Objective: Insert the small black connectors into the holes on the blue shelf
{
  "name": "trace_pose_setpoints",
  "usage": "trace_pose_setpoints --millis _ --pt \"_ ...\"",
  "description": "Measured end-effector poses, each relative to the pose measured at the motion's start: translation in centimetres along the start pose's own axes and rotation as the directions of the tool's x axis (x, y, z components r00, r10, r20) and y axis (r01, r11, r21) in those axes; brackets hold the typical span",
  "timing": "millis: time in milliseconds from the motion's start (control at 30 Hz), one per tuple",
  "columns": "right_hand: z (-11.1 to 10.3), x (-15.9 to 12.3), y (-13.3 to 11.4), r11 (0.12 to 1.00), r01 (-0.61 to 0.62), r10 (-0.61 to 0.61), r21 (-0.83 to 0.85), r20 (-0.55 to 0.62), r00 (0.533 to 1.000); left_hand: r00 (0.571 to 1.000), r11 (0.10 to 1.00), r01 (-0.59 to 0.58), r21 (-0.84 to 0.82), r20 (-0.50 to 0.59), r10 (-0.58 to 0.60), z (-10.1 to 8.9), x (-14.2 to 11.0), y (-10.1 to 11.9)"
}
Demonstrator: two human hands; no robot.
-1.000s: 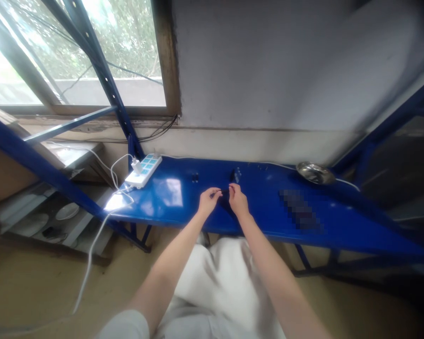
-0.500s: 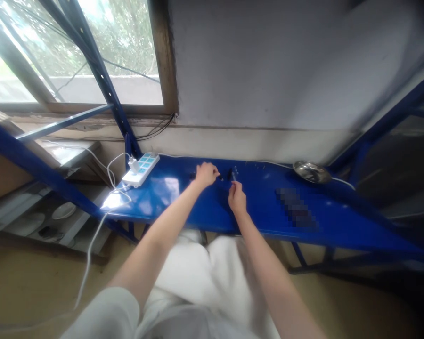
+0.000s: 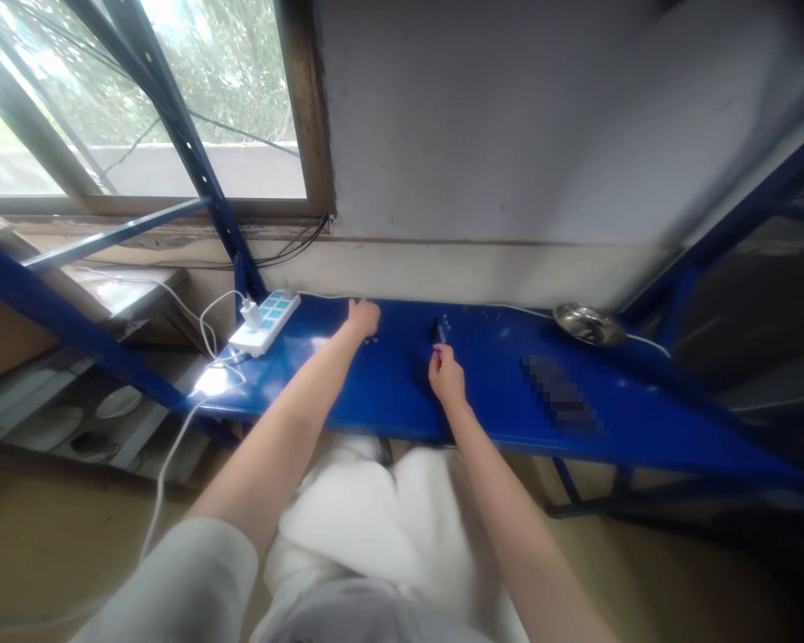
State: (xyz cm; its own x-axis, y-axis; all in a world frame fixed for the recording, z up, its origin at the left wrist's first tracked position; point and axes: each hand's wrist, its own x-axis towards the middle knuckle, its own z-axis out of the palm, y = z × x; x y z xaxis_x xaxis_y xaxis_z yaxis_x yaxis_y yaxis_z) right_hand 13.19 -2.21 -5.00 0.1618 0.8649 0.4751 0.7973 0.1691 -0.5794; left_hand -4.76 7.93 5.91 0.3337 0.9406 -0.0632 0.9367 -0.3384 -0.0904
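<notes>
On the blue tabletop [image 3: 402,384], my left hand [image 3: 364,319] is lowered near the back edge with its fingers curled down. What lies under those fingertips is hidden; a few tiny light bits [image 3: 372,339] show just beside the hand. My right hand [image 3: 448,373] is closed in a pinch, farther right and nearer me. At its fingertips are a small black piece [image 3: 435,329] and a cluster of small clear, bead-like pieces [image 3: 444,328]. Whether these are held or lie on the table is too blurred to tell.
A white power strip [image 3: 265,323] with a plugged-in white adapter stands at the left end, its cable [image 3: 164,482] hanging down. A shiny metal bowl [image 3: 588,323] sits at the back right. Nearer is a pixelated dark object [image 3: 561,393]. Blue frame posts [image 3: 191,147] flank the table.
My left hand has moved left and slightly back, away from the right hand, over the spot where small dark bits showed. My right hand has barely moved.
</notes>
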Motion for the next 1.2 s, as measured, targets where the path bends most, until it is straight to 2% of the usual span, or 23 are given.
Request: trace_pose_setpoints --millis 233,800,1067,1200 --pt "0.1 0.0 0.2 1.000 0.006 -0.006 -0.007 0.001 1.000 1.000 0.999 -0.023 0.037 -0.001 0.024 -0.1 0.0 -0.2" --pt "-0.1 0.0 0.0 1.000 0.019 -0.019 0.019 -0.012 1.000 0.998 1.000 0.011 -0.010 0.065 -0.010 -0.3 0.0 -0.4" --pt "-0.2 0.0 0.0 0.999 0.025 -0.025 0.028 -0.006 1.000 0.994 0.997 -0.008 -0.083 0.109 0.017 -1.0 0.7 -0.8" --pt "-0.3 0.0 0.0 0.999 0.014 -0.014 0.030 0.004 1.000 0.996 0.990 -0.035 -0.135 0.076 0.046 -1.8 1.2 -0.4"
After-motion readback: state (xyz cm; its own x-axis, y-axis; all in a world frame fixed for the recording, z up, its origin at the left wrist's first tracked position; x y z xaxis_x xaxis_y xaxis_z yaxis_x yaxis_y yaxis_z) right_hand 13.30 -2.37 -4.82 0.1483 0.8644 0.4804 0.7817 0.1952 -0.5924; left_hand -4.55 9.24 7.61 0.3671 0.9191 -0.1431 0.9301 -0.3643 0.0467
